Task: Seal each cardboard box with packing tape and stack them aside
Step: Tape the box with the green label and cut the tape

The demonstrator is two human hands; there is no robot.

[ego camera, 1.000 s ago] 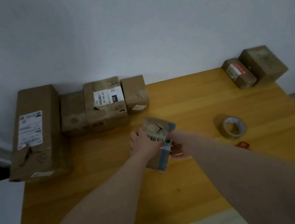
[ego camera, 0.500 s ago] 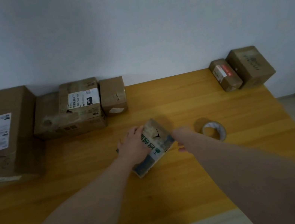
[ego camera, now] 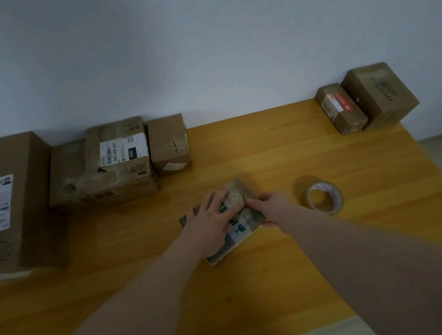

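While both forearms reach in from the near edge of the table [ego camera: 377,258], the small box [ego camera: 244,213] lies flat mid-table, turned at an angle, w/ printed label tape across its top. Left hand [ego camera: 212,225] lies on top w/ fingers spread and fairly straight, pressing down rather than gripping. Right hand [ego camera: 272,205] is at the box's right edge, fingers curled in toward the top seam; cannot tell if they pinch a flap or just touch it, since the tips run together w/ the print.

Tape roll [ego camera: 324,197] sits just right of the right hand, apart from it, no tape pulled yet as far as I can see.

Risks, my read:
- flaps spring up once the left hand lifts, so the seam gapes
- box is light and skewed, prob slides or spins on the smooth wood when tape is dragged over it
- reaching for the roll one-handed may knock it off toward the right edge

Further back, unsealed-looking boxes [ego camera: 121,161] crowd the far left by the wall; two more boxes [ego camera: 367,100] sit far right. Stacking on the torn tall box [ego camera: 5,205] could tip.
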